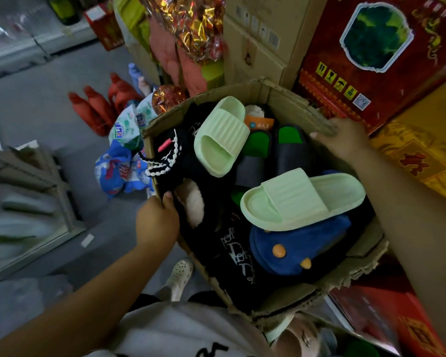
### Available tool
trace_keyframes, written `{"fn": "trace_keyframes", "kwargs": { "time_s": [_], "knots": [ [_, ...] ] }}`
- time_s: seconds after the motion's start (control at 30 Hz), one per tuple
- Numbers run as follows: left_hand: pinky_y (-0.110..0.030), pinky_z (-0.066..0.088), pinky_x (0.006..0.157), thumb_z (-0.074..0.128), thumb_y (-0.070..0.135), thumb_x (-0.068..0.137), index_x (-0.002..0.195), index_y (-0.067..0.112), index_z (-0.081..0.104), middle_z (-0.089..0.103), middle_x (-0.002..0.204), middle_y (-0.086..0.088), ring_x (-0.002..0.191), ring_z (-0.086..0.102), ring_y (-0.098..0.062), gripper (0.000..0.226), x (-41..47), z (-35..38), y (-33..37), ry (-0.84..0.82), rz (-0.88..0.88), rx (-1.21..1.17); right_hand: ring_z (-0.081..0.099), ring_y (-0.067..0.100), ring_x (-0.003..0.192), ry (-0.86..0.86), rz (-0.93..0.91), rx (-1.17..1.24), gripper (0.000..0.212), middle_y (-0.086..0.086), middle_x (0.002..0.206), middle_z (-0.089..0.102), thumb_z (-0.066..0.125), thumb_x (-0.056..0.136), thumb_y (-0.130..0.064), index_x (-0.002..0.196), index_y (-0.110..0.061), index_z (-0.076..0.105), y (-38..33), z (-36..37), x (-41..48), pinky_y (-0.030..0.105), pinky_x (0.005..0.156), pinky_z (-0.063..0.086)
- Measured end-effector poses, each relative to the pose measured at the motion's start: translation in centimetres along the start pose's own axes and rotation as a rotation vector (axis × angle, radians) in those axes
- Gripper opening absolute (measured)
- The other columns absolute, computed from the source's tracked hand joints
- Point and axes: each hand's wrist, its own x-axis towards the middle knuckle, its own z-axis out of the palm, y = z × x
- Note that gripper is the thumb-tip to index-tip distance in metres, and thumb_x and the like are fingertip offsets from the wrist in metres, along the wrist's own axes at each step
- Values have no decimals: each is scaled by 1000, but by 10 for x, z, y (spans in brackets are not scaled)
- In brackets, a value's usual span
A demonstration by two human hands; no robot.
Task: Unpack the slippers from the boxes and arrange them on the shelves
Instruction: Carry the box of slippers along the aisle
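Observation:
An open, worn cardboard box (pixel 289 95) full of slippers is held up in front of me. My left hand (pixel 156 221) grips its left wall, fingers curled over the rim. My right hand (pixel 345 140) clamps the far right rim. On top of the pile lie two pale green slides: one (pixel 220 136) near the back, one (pixel 300 199) at the right. Under them are a blue plush slipper (pixel 294 249) with orange knobs, black fuzzy slippers (pixel 191 161) with white bead trim, and dark slippers with green insoles (pixel 290 143).
Red printed cartons (pixel 371 52) and plain brown cartons (pixel 258 42) stack up behind and right of the box. Bagged goods (pixel 121 163) and red bottles (pixel 93 109) lie on the grey floor at left. A metal shelf (pixel 36 202) stands at the left edge.

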Motion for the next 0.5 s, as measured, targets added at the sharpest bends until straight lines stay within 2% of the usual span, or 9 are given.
{"fn": "trace_keyframes", "kwargs": {
  "time_s": [0.1, 0.17, 0.23, 0.33, 0.5],
  "knots": [
    [-37, 30, 64, 42, 30, 108, 71, 2, 46, 51, 68, -13, 73, 51, -35, 47, -3, 1, -2, 28, 8, -7, 65, 33, 100, -33, -18, 52, 37, 12, 106, 73, 75, 89, -43, 110, -14, 72, 6, 0, 1, 45, 91, 54],
    [-38, 26, 59, 42, 31, 108, 67, 7, 42, 47, 64, -8, 65, 47, -30, 47, -10, 1, -3, 23, 14, -22, 64, 30, 103, -52, -35, 96, 37, 9, 109, 72, 75, 89, -41, 113, -14, 72, 10, -2, 1, 42, 91, 52],
    [-37, 26, 52, 43, 31, 108, 71, 4, 47, 50, 64, -9, 61, 48, -25, 46, -16, 2, -5, 23, 10, -64, 63, 27, 103, -57, -42, 132, 37, 7, 110, 72, 76, 89, -39, 117, -14, 72, 12, -2, -1, 38, 90, 51],
    [-30, 30, 49, 43, 31, 108, 75, -1, 51, 54, 64, -13, 58, 50, -22, 47, -20, 5, -6, 44, 12, -83, 64, 31, 99, -20, -39, 114, 37, 12, 105, 72, 76, 88, -40, 112, -12, 72, 15, 2, 0, 44, 90, 53],
    [-37, 34, 52, 41, 29, 109, 66, 7, 41, 52, 61, -14, 57, 50, -29, 48, -20, 4, -7, 46, -7, -124, 63, 36, 91, 49, -32, 20, 29, 21, 97, 70, 66, 97, -31, 106, -3, 72, 11, 8, -3, 42, 82, 51]
  ]
}}
